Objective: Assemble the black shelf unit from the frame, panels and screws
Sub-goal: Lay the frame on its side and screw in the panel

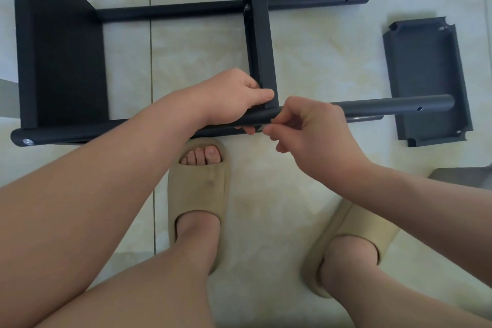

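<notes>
Tiled floor [319, 61], pale and glossy, fills the view. The half-built black shelf frame [25, 48] lies on its side across the far and left part of it.

A wide left panel [69, 61] is mounted between two long round tubes. The far tube [319, 0] and the near tube [386, 104] both run off to the right with open ends. A narrower middle panel [259, 42] stands on edge between the two tubes, and its near corner meets the near tube right at the hands.

A loose panel [426, 80] lies flat on the tiles at the right with its rim turned up. The free end of the near tube crosses over it.

Two beige slippers take up the near floor. The left slipper [198, 194] has its toe just under the near tube, and the right slipper [370, 231] sits well nearer and to the right.

The left hand [234, 98] grips the joint, with its thumb pressed on the middle panel's corner and its fingers curled under the near tube. The right hand [311, 136] is just beside it on the right. Its thumb and forefinger are pinched together against the tube's near side; whether they hold anything I cannot tell.

A silver screw [27, 142] caps the near tube's left end, and a second screw [247, 7] fixes the middle panel to the far tube. Each tube has a small hole near its right end, one on the near tube [419, 108] and one on the far tube [347, 0].
</notes>
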Available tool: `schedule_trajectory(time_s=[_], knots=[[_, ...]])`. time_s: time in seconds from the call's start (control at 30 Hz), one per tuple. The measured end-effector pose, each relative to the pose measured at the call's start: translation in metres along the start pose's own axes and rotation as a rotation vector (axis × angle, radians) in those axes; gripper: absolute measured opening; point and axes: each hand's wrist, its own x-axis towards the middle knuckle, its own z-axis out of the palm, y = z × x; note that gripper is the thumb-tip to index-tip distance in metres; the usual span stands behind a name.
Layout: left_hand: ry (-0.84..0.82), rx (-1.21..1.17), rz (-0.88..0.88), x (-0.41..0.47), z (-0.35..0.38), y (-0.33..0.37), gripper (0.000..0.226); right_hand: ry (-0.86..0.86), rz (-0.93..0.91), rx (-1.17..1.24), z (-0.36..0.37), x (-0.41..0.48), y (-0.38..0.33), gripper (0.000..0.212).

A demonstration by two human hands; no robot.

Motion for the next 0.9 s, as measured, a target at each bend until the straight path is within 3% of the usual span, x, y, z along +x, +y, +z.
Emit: schedule_trajectory(time_s=[0.17, 0.3, 0.47, 0.63, 0.77, 0.9], knots=[[0.005, 0.001, 0.003, -0.0005, 0.0001, 0.0001, 0.044, -0.023, 0.013, -0.022, 0.0003, -0.0018, -0.0059, 0.02], [0.003, 0.015, 0.009, -0.0014, -0.0003, 0.0007, 0.043, -0.008, 0.161, 0.229, 0.0021, -0.0017, -0.0055, 0.02], [0.009, 0.018, 0.008, -0.003, 0.0, 0.0012, 0.044, -0.023, -0.014, -0.063, -0.0004, -0.0035, -0.0068, 0.02], [0.004, 0.021, 0.017, -0.0031, -0.0002, 0.0012, 0.043, -0.013, 0.147, 0.162, 0.0021, -0.0016, -0.0084, 0.02], [0.016, 0.035, 0.01, -0.0036, 0.0002, 0.0015, 0.042, -0.015, -0.006, -0.02, 0.0024, -0.0054, -0.0041, 0.02], [0.018, 0.038, 0.003, -0.0032, -0.0004, 0.0004, 0.042, -0.028, -0.022, 0.005, 0.0005, -0.0028, -0.0004, 0.017]])
